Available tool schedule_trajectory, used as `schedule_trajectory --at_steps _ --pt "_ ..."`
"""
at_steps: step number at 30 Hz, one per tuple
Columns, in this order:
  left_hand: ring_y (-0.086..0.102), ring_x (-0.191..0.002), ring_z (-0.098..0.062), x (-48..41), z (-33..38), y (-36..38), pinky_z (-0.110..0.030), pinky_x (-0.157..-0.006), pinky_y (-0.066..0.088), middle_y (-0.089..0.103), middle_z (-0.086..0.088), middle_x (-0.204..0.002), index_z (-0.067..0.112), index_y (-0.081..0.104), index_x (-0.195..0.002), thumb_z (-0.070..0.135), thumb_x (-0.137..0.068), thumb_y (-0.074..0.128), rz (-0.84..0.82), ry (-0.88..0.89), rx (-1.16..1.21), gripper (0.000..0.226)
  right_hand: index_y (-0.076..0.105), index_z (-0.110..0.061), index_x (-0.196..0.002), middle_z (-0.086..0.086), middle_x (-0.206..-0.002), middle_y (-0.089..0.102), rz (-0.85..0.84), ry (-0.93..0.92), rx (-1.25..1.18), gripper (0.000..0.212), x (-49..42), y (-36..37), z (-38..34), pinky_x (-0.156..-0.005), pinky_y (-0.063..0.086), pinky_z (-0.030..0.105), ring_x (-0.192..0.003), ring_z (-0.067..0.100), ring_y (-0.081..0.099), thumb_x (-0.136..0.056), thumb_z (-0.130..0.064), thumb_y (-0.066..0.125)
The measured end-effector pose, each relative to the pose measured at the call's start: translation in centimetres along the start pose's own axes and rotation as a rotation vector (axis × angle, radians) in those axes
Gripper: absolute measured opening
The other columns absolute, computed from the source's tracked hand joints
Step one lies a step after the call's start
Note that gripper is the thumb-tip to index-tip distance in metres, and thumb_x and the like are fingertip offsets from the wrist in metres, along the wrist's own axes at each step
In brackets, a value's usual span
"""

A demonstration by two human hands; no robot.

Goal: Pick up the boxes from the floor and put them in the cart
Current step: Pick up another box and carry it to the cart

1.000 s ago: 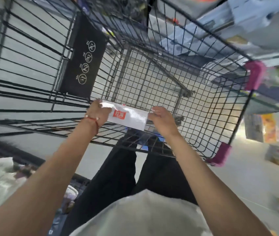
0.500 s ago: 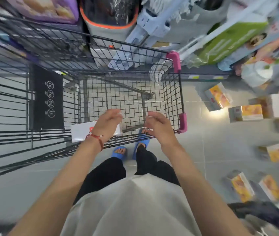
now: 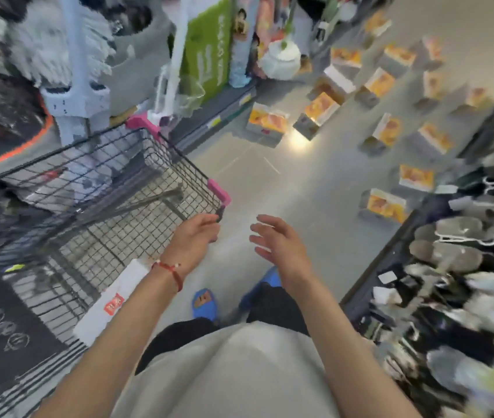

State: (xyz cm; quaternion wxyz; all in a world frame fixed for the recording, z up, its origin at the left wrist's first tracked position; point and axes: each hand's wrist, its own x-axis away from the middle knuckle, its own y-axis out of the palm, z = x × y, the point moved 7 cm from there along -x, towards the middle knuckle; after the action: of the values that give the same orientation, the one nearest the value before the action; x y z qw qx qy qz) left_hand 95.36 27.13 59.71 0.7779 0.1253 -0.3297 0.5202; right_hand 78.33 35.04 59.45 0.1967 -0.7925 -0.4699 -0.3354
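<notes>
Inside the cart [image 3: 113, 164] a white box [image 3: 110, 303] is lying; at the cart's pink corner [image 3: 220, 191] my left hand [image 3: 194, 236] is hanging, fingers loose and empty; right of the cart my right hand [image 3: 282, 245] is spreading open, orange boxes [image 3: 386, 205] littering the floor [image 3: 300, 182].

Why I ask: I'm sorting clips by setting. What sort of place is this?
Probably a shop aisle: a wire cart, mops above a shelf, and many matching boxes scattered on the floor.
</notes>
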Motion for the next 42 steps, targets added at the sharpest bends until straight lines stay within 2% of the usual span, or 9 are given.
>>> schedule_trajectory --at_steps 3,6,10,13,20,25,29,34,42 --pt "0.065 -0.093 -0.013 -2.1 2.7 5.1 -0.021 -0.073 0.046 0.070 0.001 -0.110 0.021 0.066 -0.118 0.017 -0.098 0.060 -0.089 0.006 -0.042 0.021 0.068 -0.023 -0.115 0.004 -0.114 0.072 0.073 -0.005 -0.099 0.016 -0.8 -4.7 -1.4 -0.080 0.055 0.023 -0.086 0.009 0.072 -0.101 -0.015 0.063" --pt "0.065 -0.096 -0.018 -4.4 5.8 11.3 -0.025 -0.072 0.044 0.069 0.005 -0.100 0.027 0.064 -0.107 0.015 -0.097 0.060 -0.183 0.012 -0.096 0.016 0.066 -0.020 -0.121 0.007 -0.119 0.072 0.132 -0.014 -0.190 0.020 -2.1 -10.0 -3.0 -0.083 0.053 0.025 -0.090 0.011 0.070 -0.102 -0.015 0.061" --pt "0.066 -0.092 -0.013 -6.8 10.0 20.3 -0.025 -0.073 0.044 0.068 0.009 -0.098 0.026 0.063 -0.111 0.018 -0.099 0.057 -0.276 0.035 -0.166 0.016 0.064 -0.016 -0.128 0.006 -0.116 0.069 0.196 -0.022 -0.272 0.026 -4.1 -17.7 -5.3 -0.082 0.051 0.026 -0.091 0.013 0.068 -0.102 -0.014 0.061" --pt "0.066 -0.096 -0.010 -8.2 12.8 27.0 -0.027 -0.080 0.046 0.068 0.010 -0.105 0.031 0.061 -0.106 0.021 -0.101 0.055 -0.344 0.039 -0.206 0.013 0.065 -0.017 -0.125 0.005 -0.116 0.070 0.255 -0.019 -0.314 0.024 -5.9 -23.8 -6.7 -0.085 0.053 0.027 -0.094 0.014 0.068 -0.102 -0.015 0.060" --pt "0.067 -0.099 -0.012 -12.5 19.3 40.2 -0.030 -0.088 0.048 0.067 0.006 -0.112 0.026 0.061 -0.115 0.020 -0.101 0.054 -0.444 0.028 -0.291 0.017 0.066 -0.026 -0.114 0.004 -0.118 0.072 0.417 -0.025 -0.407 0.015 -9.8 -36.2 -10.6 -0.087 0.056 0.025 -0.095 0.010 0.070 -0.101 -0.019 0.062" --pt "0.067 -0.100 -0.011 -17.1 24.6 47.2 -0.031 -0.090 0.045 0.068 0.009 -0.112 0.031 0.062 -0.107 0.020 -0.101 0.054 -0.548 0.030 -0.348 0.014 0.066 -0.026 -0.116 0.002 -0.116 0.072 0.516 0.020 -0.515 0.018 -13.6 -41.2 -13.5 -0.089 0.056 0.026 -0.098 0.010 0.071 -0.101 -0.019 0.062" --pt "0.066 -0.096 -0.011 -21.8 28.5 52.7 -0.028 -0.081 0.047 0.067 0.006 -0.111 0.026 0.061 -0.112 0.019 -0.101 0.054 -0.641 0.041 -0.452 0.015 0.066 -0.027 -0.114 0.003 -0.116 0.072 0.614 0.022 -0.620 0.016 -17.1 -44.3 -16.5 -0.095 0.056 0.030 -0.098 0.011 0.070 -0.101 -0.018 0.061" --pt "0.066 -0.099 -0.012 -25.5 32.7 57.7 -0.027 -0.081 0.047 0.068 0.006 -0.110 0.026 0.061 -0.114 0.020 -0.101 0.054 -0.774 0.043 -0.621 0.016 0.067 -0.020 -0.123 0.005 -0.117 0.073 0.766 0.035 -0.813 0.023 -19.3 -47.8 -19.7 -0.095 0.056 0.032 -0.098 0.013 0.071 -0.100 -0.017 0.064" --pt "0.066 -0.101 -0.015 -29.7 36.0 66.4 -0.029 -0.084 0.046 0.067 0.003 -0.115 0.025 0.061 -0.113 0.018 -0.101 0.054 -0.873 0.036 -0.810 0.016 0.066 -0.016 -0.127 0.011 -0.124 0.071 0.888 0.055 -0.994 0.027 -22.0 -53.1 -20.9 -0.096 0.054 0.033 -0.105 0.018 0.071 -0.101 -0.016 0.063"
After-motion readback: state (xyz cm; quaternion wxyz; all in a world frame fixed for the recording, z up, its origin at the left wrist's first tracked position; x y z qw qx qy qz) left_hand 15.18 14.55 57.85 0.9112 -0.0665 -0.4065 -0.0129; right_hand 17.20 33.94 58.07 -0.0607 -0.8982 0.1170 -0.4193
